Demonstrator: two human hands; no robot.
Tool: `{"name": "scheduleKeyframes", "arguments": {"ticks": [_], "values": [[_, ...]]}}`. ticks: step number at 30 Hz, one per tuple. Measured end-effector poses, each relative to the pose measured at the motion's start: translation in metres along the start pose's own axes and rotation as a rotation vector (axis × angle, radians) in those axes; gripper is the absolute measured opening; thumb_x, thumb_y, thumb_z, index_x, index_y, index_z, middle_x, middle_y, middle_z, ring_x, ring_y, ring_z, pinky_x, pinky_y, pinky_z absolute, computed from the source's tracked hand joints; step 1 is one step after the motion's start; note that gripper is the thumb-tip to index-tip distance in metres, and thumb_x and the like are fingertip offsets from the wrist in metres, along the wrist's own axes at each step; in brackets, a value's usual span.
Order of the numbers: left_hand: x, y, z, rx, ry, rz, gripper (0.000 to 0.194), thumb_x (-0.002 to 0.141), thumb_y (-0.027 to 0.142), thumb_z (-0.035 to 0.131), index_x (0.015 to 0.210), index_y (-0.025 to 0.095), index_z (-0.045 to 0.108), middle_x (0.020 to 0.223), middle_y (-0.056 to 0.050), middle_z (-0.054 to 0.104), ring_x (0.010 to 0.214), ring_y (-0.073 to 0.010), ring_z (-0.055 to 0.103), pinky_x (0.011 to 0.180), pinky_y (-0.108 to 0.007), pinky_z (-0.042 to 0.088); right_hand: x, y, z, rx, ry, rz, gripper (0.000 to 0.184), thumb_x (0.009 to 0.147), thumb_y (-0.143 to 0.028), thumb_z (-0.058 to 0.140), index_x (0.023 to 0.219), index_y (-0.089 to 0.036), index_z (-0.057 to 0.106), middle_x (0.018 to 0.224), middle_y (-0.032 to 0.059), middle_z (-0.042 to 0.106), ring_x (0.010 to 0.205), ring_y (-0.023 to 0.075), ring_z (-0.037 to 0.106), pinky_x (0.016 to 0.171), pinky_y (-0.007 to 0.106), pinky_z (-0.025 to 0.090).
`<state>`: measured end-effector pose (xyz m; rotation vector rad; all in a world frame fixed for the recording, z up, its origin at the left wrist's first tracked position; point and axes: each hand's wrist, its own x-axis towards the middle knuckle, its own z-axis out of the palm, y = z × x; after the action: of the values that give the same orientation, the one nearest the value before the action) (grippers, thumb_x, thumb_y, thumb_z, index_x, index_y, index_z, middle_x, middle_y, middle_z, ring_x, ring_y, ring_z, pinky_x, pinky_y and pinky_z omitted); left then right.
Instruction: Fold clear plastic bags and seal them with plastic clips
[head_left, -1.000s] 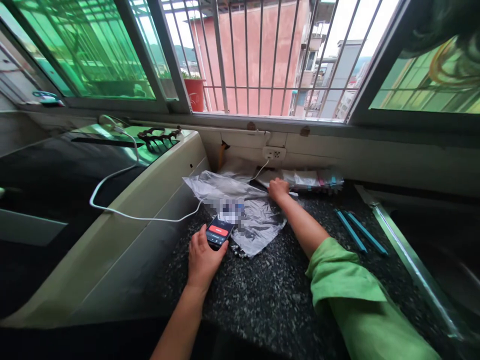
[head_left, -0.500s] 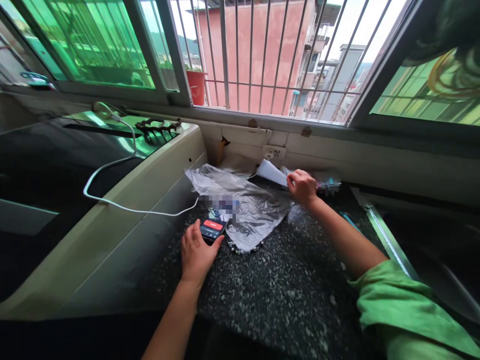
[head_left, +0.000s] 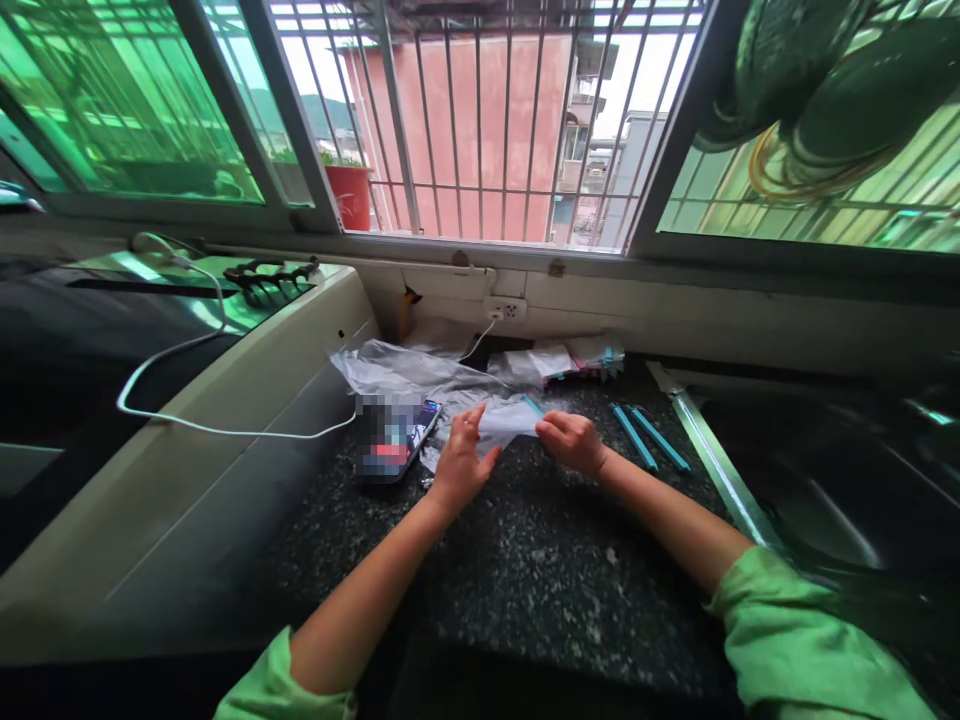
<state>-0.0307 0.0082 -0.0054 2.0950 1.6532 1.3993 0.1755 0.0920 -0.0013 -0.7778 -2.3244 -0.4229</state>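
Note:
Between both hands I hold a small clear plastic bag (head_left: 508, 418) with a teal strip at its top edge, just above the dark speckled counter (head_left: 540, 560). My left hand (head_left: 459, 462) pinches its left end, thumb and fingers closed on it. My right hand (head_left: 571, 442) grips its right end. A phone (head_left: 397, 438) with a lit screen lies on a crumpled clear plastic sheet (head_left: 405, 375) just left of my left hand. A white cable (head_left: 202, 425) runs from the phone across the cream appliance.
A stack of similar small bags (head_left: 559, 358) lies by the wall under the white socket (head_left: 504, 309). Two teal strips (head_left: 649, 438) rest right of my hands, beside a metal sink rim (head_left: 712, 455). A cream appliance (head_left: 187, 430) stands at left. Barred window behind.
My left hand has left the phone and come to the small bag. My right hand has brought that bag from the stack by the wall down toward the middle of the counter.

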Motion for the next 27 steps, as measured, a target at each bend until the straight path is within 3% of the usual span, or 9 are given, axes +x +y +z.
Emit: {"name": "scheduleKeyframes", "arguments": {"ticks": [2,5,9,11,13,17,20,23,27], "values": [[0.008,0.000,0.003,-0.028,0.002,-0.026,0.061,0.076,0.021,0.055,0.130,0.021,0.027,0.116,-0.012,0.044,0.078,-0.0139,0.055,0.073,-0.032,0.050,0.013,0.013,0.001,-0.039,0.055,0.132,0.026,0.086,-0.024,0.038,0.070,-0.019,0.057,0.069,0.0018,0.056,0.059,0.0101,0.047,0.055,0.020,0.032],[0.015,0.003,0.003,0.052,-0.032,-0.064,0.056,0.076,0.023,0.055,0.127,0.016,0.033,0.118,-0.014,0.044,0.088,-0.0170,0.054,0.081,-0.035,0.047,0.050,0.052,-0.006,-0.098,0.159,0.358,0.028,0.087,-0.020,0.031,0.075,-0.016,0.056,0.070,0.0058,0.053,0.060,0.0137,0.045,0.054,0.024,0.029],[0.011,0.008,0.000,0.303,-0.314,-0.081,0.040,0.072,0.031,0.061,0.108,0.015,0.053,0.107,-0.012,0.053,0.100,-0.0245,0.051,0.087,-0.038,0.043,0.097,0.102,-0.023,-0.258,0.180,0.677,0.028,0.089,-0.021,0.029,0.087,-0.013,0.056,0.084,0.0097,0.054,0.065,0.0150,0.044,0.056,0.026,0.026],[0.007,0.007,-0.004,0.384,-0.390,-0.079,0.039,0.071,0.035,0.062,0.104,0.016,0.056,0.105,-0.012,0.055,0.101,-0.0251,0.051,0.086,-0.038,0.043,0.106,0.115,-0.027,-0.325,0.112,0.705,0.030,0.090,-0.023,0.028,0.095,-0.012,0.055,0.093,0.0118,0.054,0.066,0.0141,0.043,0.057,0.027,0.025],[0.003,0.002,-0.012,0.446,-0.367,-0.076,0.039,0.072,0.036,0.060,0.105,0.016,0.056,0.106,-0.012,0.055,0.101,-0.0247,0.051,0.086,-0.037,0.043,0.105,0.120,-0.023,-0.329,0.045,0.678,0.028,0.090,-0.025,0.032,0.095,-0.012,0.057,0.094,0.0122,0.055,0.066,0.0138,0.043,0.057,0.028,0.023],[0.000,-0.015,-0.043,0.619,-0.152,-0.115,0.041,0.074,0.037,0.058,0.109,0.015,0.055,0.109,-0.014,0.055,0.102,-0.0269,0.050,0.086,-0.039,0.041,0.090,0.113,0.002,-0.317,-0.100,0.639,0.026,0.087,-0.021,0.038,0.084,-0.011,0.062,0.085,0.0122,0.057,0.063,0.0142,0.045,0.054,0.027,0.022],[-0.010,-0.031,-0.071,0.736,-0.032,-0.212,0.050,0.073,0.040,0.058,0.115,0.013,0.052,0.112,-0.017,0.054,0.103,-0.0296,0.050,0.085,-0.041,0.041,0.088,0.095,0.025,-0.291,-0.195,0.582,0.025,0.084,-0.017,0.039,0.084,-0.010,0.063,0.085,0.0140,0.058,0.068,0.0172,0.049,0.055,0.026,0.025],[-0.026,-0.045,-0.089,0.814,-0.012,-0.359,0.065,0.070,0.049,0.059,0.122,0.012,0.046,0.115,-0.019,0.052,0.103,-0.0320,0.050,0.083,-0.042,0.042,0.101,0.064,0.048,-0.224,-0.281,0.467,0.026,0.083,-0.019,0.041,0.099,-0.013,0.062,0.097,0.0139,0.060,0.082,0.0202,0.053,0.061,0.026,0.032],[-0.041,-0.055,-0.088,0.769,-0.066,-0.503,0.078,0.069,0.054,0.057,0.129,0.009,0.037,0.115,-0.020,0.052,0.100,-0.0314,0.053,0.083,-0.040,0.042,0.130,0.016,0.083,-0.115,-0.420,0.356,0.026,0.080,-0.030,0.051,0.100,-0.018,0.063,0.100,0.0096,0.064,0.091,0.0195,0.054,0.066,0.024,0.037]]}}
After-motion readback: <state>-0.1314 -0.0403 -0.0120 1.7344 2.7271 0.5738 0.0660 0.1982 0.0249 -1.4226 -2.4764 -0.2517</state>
